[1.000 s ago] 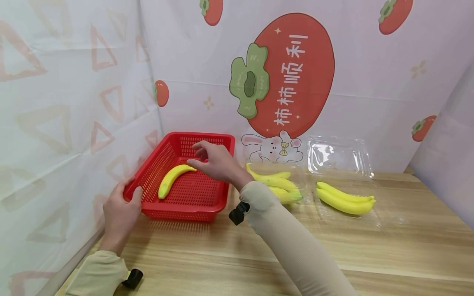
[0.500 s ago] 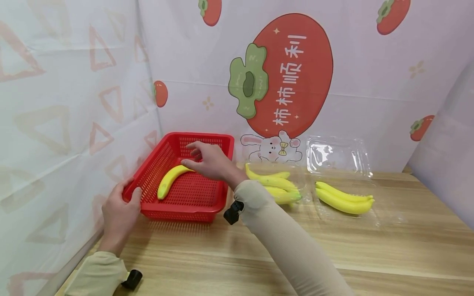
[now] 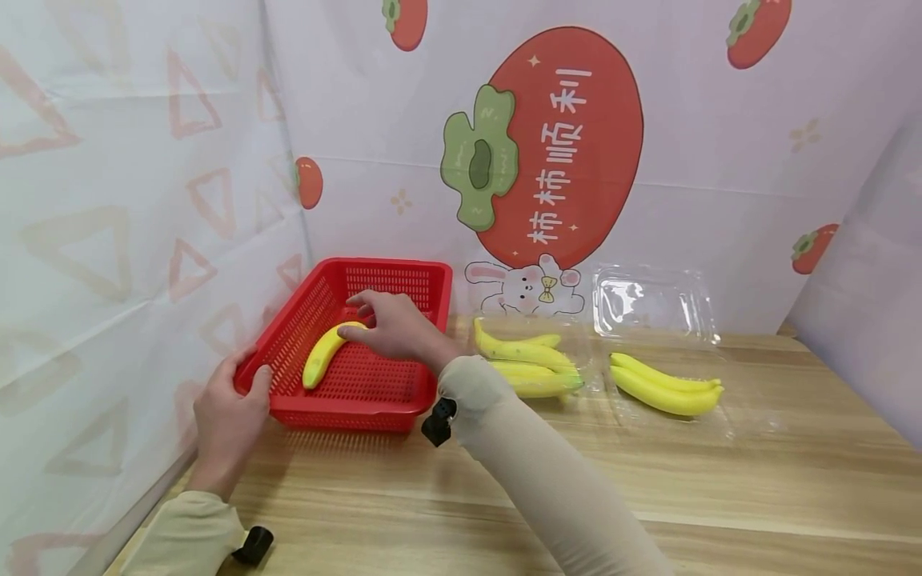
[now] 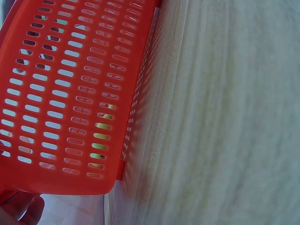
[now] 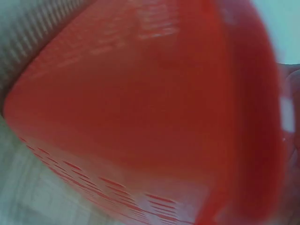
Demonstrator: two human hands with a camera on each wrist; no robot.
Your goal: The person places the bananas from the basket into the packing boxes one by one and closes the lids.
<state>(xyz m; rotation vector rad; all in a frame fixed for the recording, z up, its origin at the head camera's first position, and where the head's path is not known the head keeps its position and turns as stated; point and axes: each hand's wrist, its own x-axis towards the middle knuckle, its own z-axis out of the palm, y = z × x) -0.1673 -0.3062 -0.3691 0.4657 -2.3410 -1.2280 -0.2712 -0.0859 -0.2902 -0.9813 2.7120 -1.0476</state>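
A single yellow banana lies in a red plastic basket with slotted walls. My left hand grips the basket's rim at its near left corner, the thumb on the near side. In the left wrist view, fingertips show under the rim of the red basket. Reaching over the basket's right wall, my right hand hovers at the banana's far end, thumb and fingers apart and bent. Whether the thumb touches the banana cannot be told. The basket wall fills the right wrist view.
Right of the basket, several bananas lie in a clear plastic box. Farther right, another clear box with its lid raised against the backdrop holds a pair of bananas. A fabric wall stands close on the left.
My right hand has moved left and slightly down, coming closer to the banana in the basket. My left hand keeps its grip on the rim. The whole view has shifted slightly.
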